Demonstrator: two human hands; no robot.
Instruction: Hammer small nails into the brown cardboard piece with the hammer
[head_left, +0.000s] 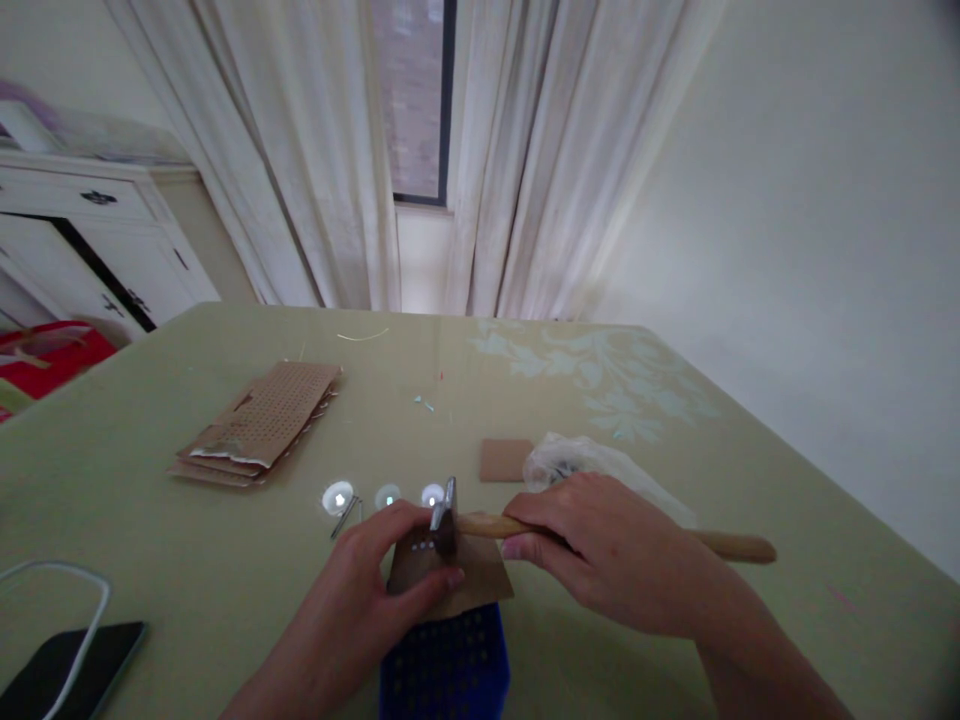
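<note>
My right hand (600, 550) is wrapped round the wooden handle of a hammer (484, 525), whose metal head rests on or just above a small brown cardboard piece (484, 580). With thumb and fingers, my left hand (382, 575) grips the left side of that cardboard. A short row of light dots shows on the cardboard beside the hammer head. Under it stands a blue block (450, 665) with rows of small holes. Whatever lies directly beneath the hammer head is hidden.
Beyond my hands are small white discs (339, 498), thin metal rods (345, 518), a cardboard square (504, 460) and a clear plastic bag (592, 460). Stacked perforated cardboard (266, 420) lies further left. A dark phone-like device (82, 665) with a white cable (101, 610) sits near left.
</note>
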